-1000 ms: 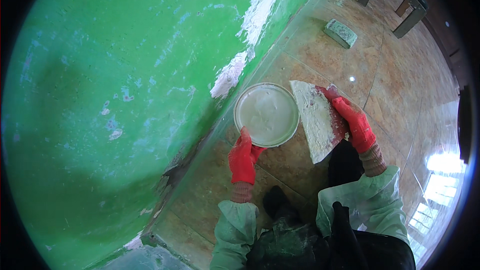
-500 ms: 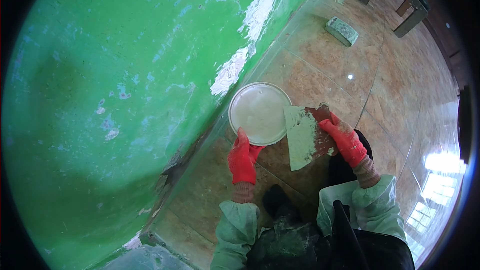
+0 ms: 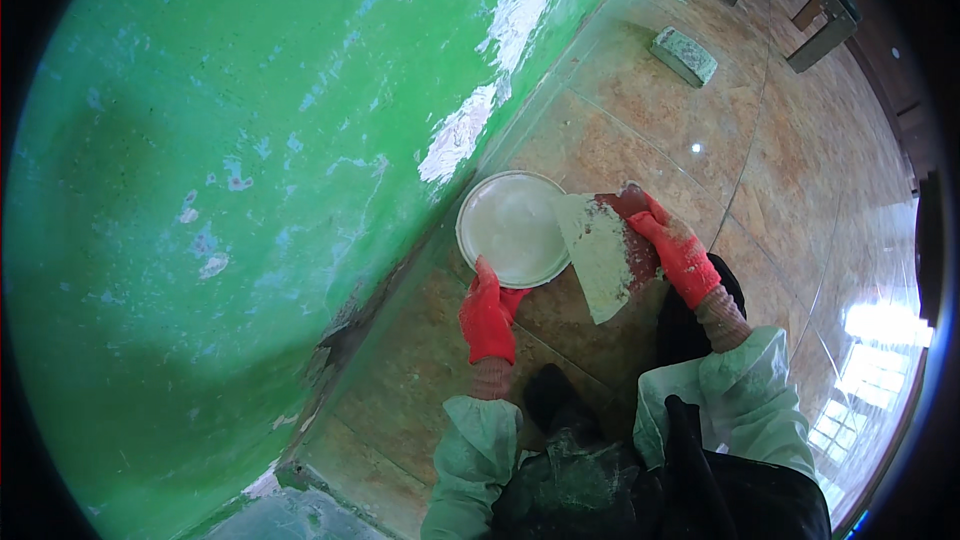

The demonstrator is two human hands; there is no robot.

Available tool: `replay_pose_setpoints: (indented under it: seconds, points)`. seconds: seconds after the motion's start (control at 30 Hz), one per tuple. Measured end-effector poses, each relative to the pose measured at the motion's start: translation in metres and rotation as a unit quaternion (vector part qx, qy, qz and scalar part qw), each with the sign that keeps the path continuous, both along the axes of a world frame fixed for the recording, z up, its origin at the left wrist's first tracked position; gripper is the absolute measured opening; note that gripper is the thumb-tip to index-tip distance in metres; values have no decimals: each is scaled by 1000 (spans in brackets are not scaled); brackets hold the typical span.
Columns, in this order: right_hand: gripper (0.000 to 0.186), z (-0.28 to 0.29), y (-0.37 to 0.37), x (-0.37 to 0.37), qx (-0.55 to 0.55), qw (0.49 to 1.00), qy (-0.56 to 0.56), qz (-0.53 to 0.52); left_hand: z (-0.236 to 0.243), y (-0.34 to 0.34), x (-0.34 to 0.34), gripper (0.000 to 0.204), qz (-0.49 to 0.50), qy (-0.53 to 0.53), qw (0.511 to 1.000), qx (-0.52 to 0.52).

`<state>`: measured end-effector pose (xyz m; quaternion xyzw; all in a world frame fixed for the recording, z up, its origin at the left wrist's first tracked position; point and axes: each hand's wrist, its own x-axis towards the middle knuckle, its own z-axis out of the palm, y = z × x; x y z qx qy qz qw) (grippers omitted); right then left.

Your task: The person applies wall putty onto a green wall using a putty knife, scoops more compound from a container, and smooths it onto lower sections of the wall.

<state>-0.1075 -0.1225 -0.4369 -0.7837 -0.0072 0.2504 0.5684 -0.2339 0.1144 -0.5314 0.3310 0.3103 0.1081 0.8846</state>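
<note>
My left hand [image 3: 487,318], in a red glove, grips the near rim of a round white tub [image 3: 512,225] with its thumb up over the edge. A smooth, pale paste fills the tub's opening. In my right hand [image 3: 682,252], also gloved in red, is a wide putty knife [image 3: 595,255] with a pale blade and a reddish-brown, crusted handle. Its blade is smeared with pale paste. The left corner of the blade reaches the tub's right rim; whether it touches cannot be made out.
To the left rises a green wall [image 3: 250,140] with scraped marks and a white patched strip [image 3: 460,135]. A paste-spattered block [image 3: 684,56] lies on the brown tiled floor [image 3: 640,135]. Stool legs [image 3: 825,42] stand at the upper right. My dark shoe [image 3: 550,395] is below the tub.
My right hand has moved the putty knife slightly up and to the left, tilting its blade more over the tub's right edge. My left hand stays on the rim.
</note>
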Motion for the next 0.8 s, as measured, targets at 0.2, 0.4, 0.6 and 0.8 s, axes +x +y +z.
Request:
replay_pose_setpoints:
  seconds: [0.2, 0.4, 0.6, 0.8]
  points:
    - [56, -14, 19, 23, -81, 992, -71, 62, -8, 1, -4, 52, 0, -4, 1000, -1]
    - [56, -31, 27, 46, -75, 991, -38, 101, -13, 1, -4, 52, -5, 3, 1000, -9]
    - [58, -19, 43, 63, -188, 970, -30, 150, -20, 8, -7, 54, -13, 38, 999, -1]
    - [58, -54, 30, 78, -135, 967, -59, 206, -14, 6, -2, 56, -17, 49, 999, 16]
